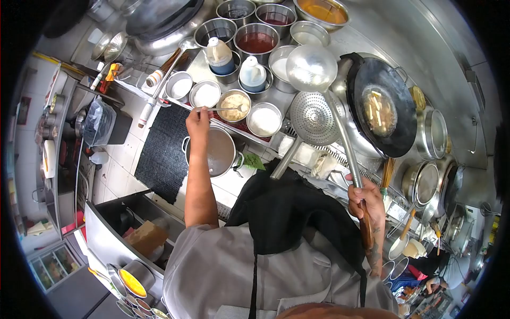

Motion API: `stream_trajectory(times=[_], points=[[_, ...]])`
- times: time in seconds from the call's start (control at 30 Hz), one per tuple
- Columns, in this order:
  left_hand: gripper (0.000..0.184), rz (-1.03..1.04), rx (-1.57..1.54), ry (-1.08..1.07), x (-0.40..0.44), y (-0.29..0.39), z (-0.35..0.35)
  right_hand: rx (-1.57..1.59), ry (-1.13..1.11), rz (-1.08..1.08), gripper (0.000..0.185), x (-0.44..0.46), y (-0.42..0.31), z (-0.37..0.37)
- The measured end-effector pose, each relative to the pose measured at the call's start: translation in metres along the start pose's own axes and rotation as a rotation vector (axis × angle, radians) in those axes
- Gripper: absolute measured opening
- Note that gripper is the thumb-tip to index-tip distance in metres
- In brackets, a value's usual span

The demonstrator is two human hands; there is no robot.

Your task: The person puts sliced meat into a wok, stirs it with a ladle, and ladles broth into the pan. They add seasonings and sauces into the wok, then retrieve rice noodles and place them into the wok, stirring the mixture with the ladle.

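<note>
My left hand [198, 123] is closed on the handle of a small metal spoon [219, 109]. The spoon's tip is in a tin of beige granules [231, 115]; tins of white powder [205, 95] stand on both sides of it. My right hand [366, 199] is wrapped around the wooden handle of a big metal ladle [312, 68]. The ladle's bowl hangs between the tins and a black wok [409, 114], where pale strips of food [377, 103] lie in bubbling liquid. A perforated skimmer [317, 118] rests left of the wok, its handle pointing towards me.
Two plastic bottles [253, 72] stand in metal pots behind the tins. Farther back are pots of dark red liquid [257, 41] and a bowl of orange liquid [322, 11]. A large pot [215, 151] sits low by my left forearm, beside a black mat [169, 151].
</note>
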State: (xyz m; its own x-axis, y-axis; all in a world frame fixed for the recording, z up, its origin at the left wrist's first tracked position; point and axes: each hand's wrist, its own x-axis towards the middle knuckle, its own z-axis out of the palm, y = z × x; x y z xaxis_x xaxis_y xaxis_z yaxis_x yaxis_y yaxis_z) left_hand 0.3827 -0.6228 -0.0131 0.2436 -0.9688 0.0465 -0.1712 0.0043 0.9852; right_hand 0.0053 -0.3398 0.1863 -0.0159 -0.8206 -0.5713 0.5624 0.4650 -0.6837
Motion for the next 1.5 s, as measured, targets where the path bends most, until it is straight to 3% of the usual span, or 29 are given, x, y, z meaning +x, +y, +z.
stream_trajectory(times=[0.13,0.27,0.37,0.4,0.57,0.63,0.97,1.5], points=[[0.019,-0.188,-0.16,0.02,0.0,0.009,-0.015,-0.052,-0.049,0.072,0.037,0.005,0.007,-0.013],[0.023,-0.118,-0.272,0.006,-0.012,0.072,0.001,-0.212,-0.061,0.163,0.036,0.013,0.01,-0.014],[0.018,0.318,0.282,0.056,-0.027,0.113,0.018,-0.262,-0.079,0.217,0.035,0.014,0.008,-0.015],[0.019,0.403,0.303,0.113,-0.031,0.115,0.022,-0.228,-0.097,0.225,0.035,0.015,0.009,-0.018],[0.015,0.413,0.345,-0.021,-0.065,0.116,0.036,-0.174,-0.092,0.181,0.037,0.01,0.01,-0.026],[0.013,0.6,0.393,-0.042,-0.07,0.086,0.049,-0.147,-0.084,0.14,0.038,0.009,0.01,-0.032],[0.01,0.564,0.345,-0.218,-0.09,0.065,0.086,-0.094,0.022,0.078,0.037,-0.005,0.0,-0.038],[0.011,0.577,0.353,-0.218,-0.094,0.063,0.093,-0.036,0.027,0.06,0.037,-0.01,-0.002,-0.043]])
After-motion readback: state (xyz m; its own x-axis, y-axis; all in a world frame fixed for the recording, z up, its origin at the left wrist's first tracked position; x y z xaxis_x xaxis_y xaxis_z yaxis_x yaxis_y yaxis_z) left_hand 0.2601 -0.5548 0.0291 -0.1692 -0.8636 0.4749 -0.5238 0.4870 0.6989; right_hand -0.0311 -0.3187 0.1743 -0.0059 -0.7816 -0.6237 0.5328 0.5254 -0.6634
